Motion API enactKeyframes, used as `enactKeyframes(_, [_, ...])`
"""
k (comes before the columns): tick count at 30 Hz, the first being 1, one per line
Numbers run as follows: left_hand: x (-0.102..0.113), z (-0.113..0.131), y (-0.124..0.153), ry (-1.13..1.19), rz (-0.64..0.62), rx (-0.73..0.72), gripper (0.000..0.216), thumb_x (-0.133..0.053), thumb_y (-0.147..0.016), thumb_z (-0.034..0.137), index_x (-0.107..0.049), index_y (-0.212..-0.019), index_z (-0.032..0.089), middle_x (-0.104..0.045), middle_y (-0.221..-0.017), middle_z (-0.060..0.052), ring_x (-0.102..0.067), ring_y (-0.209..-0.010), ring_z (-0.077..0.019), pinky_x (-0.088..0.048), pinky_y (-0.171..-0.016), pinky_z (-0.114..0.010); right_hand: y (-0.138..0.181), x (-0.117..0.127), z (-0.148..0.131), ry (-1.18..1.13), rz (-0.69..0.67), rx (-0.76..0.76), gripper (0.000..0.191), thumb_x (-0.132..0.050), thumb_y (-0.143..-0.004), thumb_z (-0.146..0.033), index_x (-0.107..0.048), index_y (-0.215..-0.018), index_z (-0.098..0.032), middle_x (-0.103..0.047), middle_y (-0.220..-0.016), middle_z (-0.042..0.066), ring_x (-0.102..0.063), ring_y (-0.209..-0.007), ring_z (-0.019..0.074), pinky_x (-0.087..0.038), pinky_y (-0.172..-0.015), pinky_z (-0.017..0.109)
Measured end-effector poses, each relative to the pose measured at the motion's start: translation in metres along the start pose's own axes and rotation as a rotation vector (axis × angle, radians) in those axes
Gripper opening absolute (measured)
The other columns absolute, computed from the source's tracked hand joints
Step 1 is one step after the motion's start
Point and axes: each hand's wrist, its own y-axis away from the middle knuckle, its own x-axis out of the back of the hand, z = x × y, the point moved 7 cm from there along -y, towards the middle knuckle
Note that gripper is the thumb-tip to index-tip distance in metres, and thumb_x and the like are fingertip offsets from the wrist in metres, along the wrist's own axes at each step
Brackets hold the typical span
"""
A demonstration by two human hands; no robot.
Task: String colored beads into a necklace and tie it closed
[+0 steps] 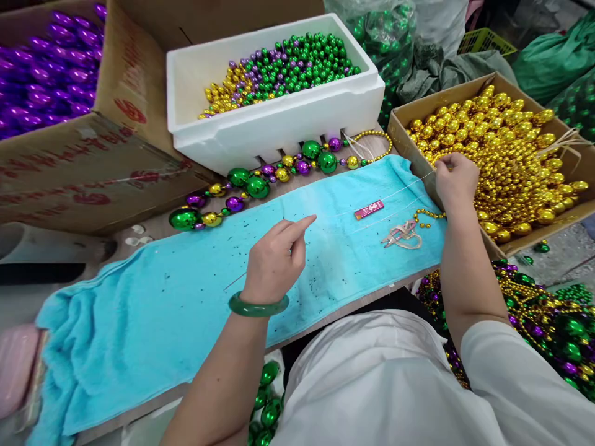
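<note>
My left hand (276, 257), with a green bangle at the wrist, is over the middle of the turquoise towel (186, 297). Its fingers are curled and the index finger reaches forward; a thin needle (235, 282) sticks out behind it. A fine white thread (400, 193) runs from near the left fingertips to my right hand (458, 179), which pinches it beside the box of gold beads. Under the thread lies a small pink packet (369, 209). Nearby are small snips (400, 234) with pale cord wound on them and a short gold bead chain (428, 215).
Behind the towel lies a strand of green, purple and gold beads (256, 186), before a white foam box (279, 130) of mixed beads. Cardboard boxes hold purple beads (51, 68) at left and gold beads (502, 161) at right. Finished strands (534, 310) hang lower right.
</note>
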Motion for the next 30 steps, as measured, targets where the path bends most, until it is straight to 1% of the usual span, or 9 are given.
enactKeyframes(3, [0.0, 0.003, -0.003, 0.003, 0.018, 0.003, 0.03, -0.047, -0.09, 0.021, -0.069, -0.111, 0.024, -0.066, -0.08, -0.001, -0.06, -0.071, -0.0126, -0.043, -0.061, -0.023, 0.008, -0.004, -0.024, -0.013, -0.06, 0.109, 0.028, -0.054, -0.079, -0.021, -0.062, -0.105, -0.017, -0.063, -0.106, 0.012, -0.057, -0.095, 0.0251, -0.047, -0.085, 0.044])
enactKeyframes(5, [0.002, 0.007, -0.006, 0.019, 0.048, -0.007, 0.025, -0.052, -0.089, 0.026, -0.071, -0.105, 0.024, -0.066, -0.077, -0.001, -0.06, -0.067, -0.0117, -0.042, -0.059, -0.023, 0.024, -0.007, -0.05, -0.175, -0.192, 0.184, 0.035, -0.055, -0.08, -0.023, -0.06, -0.114, -0.018, -0.063, -0.108, 0.01, -0.057, -0.087, 0.021, -0.049, -0.08, 0.04])
enactKeyframes(10, [0.013, 0.022, -0.016, 0.11, 0.114, -0.061, 0.016, -0.056, -0.087, 0.023, -0.071, -0.091, 0.02, -0.066, -0.077, -0.001, -0.058, -0.064, -0.0106, -0.043, -0.059, -0.023, 0.116, -0.032, -0.138, -0.8, -0.995, 0.343, 0.055, -0.067, -0.075, -0.032, -0.053, -0.128, -0.023, -0.06, -0.119, 0.006, -0.046, -0.061, 0.0073, -0.047, -0.06, 0.025])
enactKeyframes(13, [0.028, 0.025, -0.02, 0.105, 0.175, -0.063, 0.011, -0.057, -0.084, 0.021, -0.068, -0.084, 0.019, -0.065, -0.075, -0.001, -0.053, -0.059, -0.0102, -0.041, -0.055, -0.024, 0.148, -0.054, -0.148, -0.871, -1.312, 0.246, 0.04, -0.071, -0.07, -0.031, -0.065, -0.107, -0.016, -0.065, -0.091, 0.003, -0.045, -0.057, 0.0062, -0.041, -0.052, 0.021])
enactKeyframes(15, [0.039, 0.023, -0.021, 0.08, 0.227, -0.053, 0.009, -0.058, -0.083, 0.02, -0.067, -0.082, 0.018, -0.063, -0.073, -0.001, -0.05, -0.058, -0.0095, -0.04, -0.054, -0.024, 0.136, -0.065, -0.129, -0.828, -1.292, 0.111, 0.023, -0.069, -0.071, -0.03, -0.069, -0.086, -0.012, -0.06, -0.069, 0.0, -0.043, -0.053, 0.0061, -0.035, -0.047, 0.02])
enactKeyframes(17, [0.045, 0.018, -0.022, 0.071, 0.264, -0.048, 0.007, -0.06, -0.082, 0.019, -0.066, -0.082, 0.017, -0.062, -0.073, 0.0, -0.05, -0.059, -0.0089, -0.04, -0.054, -0.023, 0.105, -0.065, -0.102, -0.821, -1.157, 0.0, 0.019, -0.07, -0.071, -0.03, -0.069, -0.078, -0.012, -0.055, -0.059, -0.002, -0.04, -0.05, 0.0056, -0.031, -0.044, 0.02])
enactKeyframes(21, [0.037, 0.019, -0.025, 0.14, 0.228, -0.044, 0.008, -0.061, -0.082, 0.021, -0.068, -0.082, 0.016, -0.062, -0.084, -0.002, -0.055, -0.067, -0.0094, -0.041, -0.051, -0.021, 0.04, -0.035, -0.067, -0.871, -0.873, -0.042, 0.018, -0.072, -0.07, -0.029, -0.069, -0.076, -0.013, -0.051, -0.052, -0.003, -0.039, -0.046, 0.006, -0.028, -0.041, 0.021])
enactKeyframes(26, [0.024, 0.068, -0.037, 0.297, 0.207, -0.105, 0.014, -0.056, -0.087, 0.024, -0.068, -0.086, 0.019, -0.061, -0.086, -0.004, -0.055, -0.071, -0.0113, -0.047, -0.059, -0.025, -0.009, 0.018, -0.073, -0.873, -0.501, 0.041, 0.004, -0.067, -0.071, -0.019, -0.065, -0.07, -0.016, -0.049, -0.05, -0.006, -0.039, -0.043, 0.0046, -0.027, -0.039, 0.018])
enactKeyframes(30, [0.013, 0.104, -0.055, 0.293, 0.115, -0.209, 0.019, -0.05, -0.09, 0.027, -0.069, -0.09, 0.022, -0.059, -0.088, -0.005, -0.057, -0.08, -0.0154, -0.05, -0.069, -0.03, -0.015, 0.03, -0.082, -0.726, -0.446, 0.112, 0.005, -0.065, -0.072, -0.018, -0.069, -0.075, -0.015, -0.053, -0.053, -0.006, -0.043, -0.044, 0.0056, -0.033, -0.043, 0.019])
